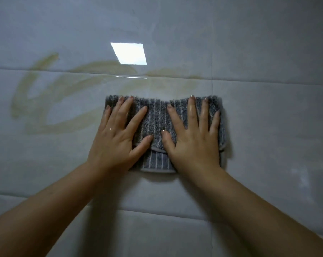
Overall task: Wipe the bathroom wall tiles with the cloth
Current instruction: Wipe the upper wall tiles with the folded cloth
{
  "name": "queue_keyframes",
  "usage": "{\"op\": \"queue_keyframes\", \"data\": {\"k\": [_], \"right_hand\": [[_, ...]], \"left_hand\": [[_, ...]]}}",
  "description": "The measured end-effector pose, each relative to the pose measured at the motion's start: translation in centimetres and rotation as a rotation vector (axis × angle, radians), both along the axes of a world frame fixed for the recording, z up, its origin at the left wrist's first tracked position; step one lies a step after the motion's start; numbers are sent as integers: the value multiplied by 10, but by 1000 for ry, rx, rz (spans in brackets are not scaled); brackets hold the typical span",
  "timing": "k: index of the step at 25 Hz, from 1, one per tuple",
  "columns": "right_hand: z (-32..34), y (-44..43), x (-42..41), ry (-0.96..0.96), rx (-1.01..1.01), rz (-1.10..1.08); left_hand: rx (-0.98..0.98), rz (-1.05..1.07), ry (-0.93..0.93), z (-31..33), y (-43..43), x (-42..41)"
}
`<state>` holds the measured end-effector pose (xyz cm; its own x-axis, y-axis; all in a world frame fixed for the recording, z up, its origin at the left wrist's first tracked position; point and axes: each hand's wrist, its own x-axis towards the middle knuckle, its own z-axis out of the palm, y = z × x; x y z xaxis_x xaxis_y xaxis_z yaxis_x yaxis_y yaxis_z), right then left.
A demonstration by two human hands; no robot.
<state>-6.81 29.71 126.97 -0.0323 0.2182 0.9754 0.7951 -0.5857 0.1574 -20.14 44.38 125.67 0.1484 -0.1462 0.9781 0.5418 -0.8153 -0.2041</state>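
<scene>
Both hands, left hand [118, 134] and right hand [192, 138], press flat on the striped grey cloth [157, 119]; yellowish smears [51, 125] (unwiped, apparently) remain left of it.

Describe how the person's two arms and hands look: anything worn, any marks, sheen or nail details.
Both forearms are bare up to the frame edge: no sleeves, watch or bracelet show. The left hand and right hand wear no gloves and no rings. Nails are short with a pale, unpainted look. Small glints on the fingers and the back of the left hand suggest wet skin.
</scene>
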Motion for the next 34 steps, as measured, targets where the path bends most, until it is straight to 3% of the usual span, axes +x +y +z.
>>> {"op": "queue_keyframes", "data": {"k": [2, 5, 9, 14, 18, 21, 27, 31, 34], "right_hand": [[-24, -8, 12, -74, -22, 7], [-23, -31, 32, -41, 27, -39], [35, -39, 33, 108, 98, -129], [110, 7, -10, 143, 115, -82], [69, 33, -35, -18, -8, -23], [38, 7, -13, 24, 34, -62], [107, 10, -17, 272, 213, -105], [135, 52, -55, 219, 153, -90], [109, 79, -78, 113, 104, -54]], "left_hand": [[20, 0, 29, -22, -6, 6], [54, 3, 91, -13, -22, 21], [52, -1, 79, 52, -29, 30], [6, 25, 46, 119, 9, -5], [-5, 20, 33, 75, 36, -31], [17, 3, 69, 58, 20, -17], [14, -12, 83, 135, 2, 3], [14, 7, 84, 160, 48, -42], [8, 7, 55, 128, 81, -73]]}}
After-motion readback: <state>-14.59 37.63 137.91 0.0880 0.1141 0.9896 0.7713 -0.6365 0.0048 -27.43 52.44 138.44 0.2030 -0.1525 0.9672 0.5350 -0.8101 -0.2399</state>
